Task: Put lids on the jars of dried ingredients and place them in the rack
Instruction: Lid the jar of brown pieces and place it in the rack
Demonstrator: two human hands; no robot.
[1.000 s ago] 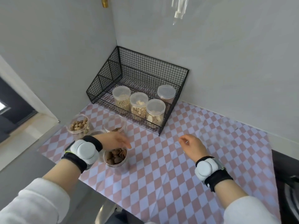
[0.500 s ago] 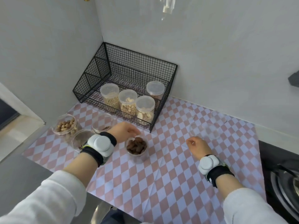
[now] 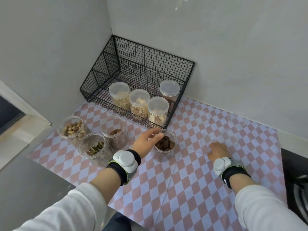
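Note:
A black wire rack [image 3: 150,60] stands in the corner with several lidded jars [image 3: 158,109] in its front part. An open jar of dark brown pieces [image 3: 166,144] stands on the checked cloth just in front of the rack. My left hand [image 3: 146,139] grips that jar at its rim from the left. Three more open jars stand to the left: nuts [image 3: 71,129], greenish pieces [image 3: 94,147], brown pieces [image 3: 115,130]. Clear lids [image 3: 230,137] lie on the cloth at the right. My right hand [image 3: 218,151] rests palm down beside them, its fingertips hidden.
The pink and white checked cloth [image 3: 166,189] covers the counter. A dark stove top [image 3: 298,189] borders it on the right. Grey walls close the back and left. The counter's bare steel [image 3: 41,180] drops off at the near left.
My left hand has carried the jar of dark brown pieces from the group of open jars to the right, in front of the rack. My right hand has shifted right toward the clear lids.

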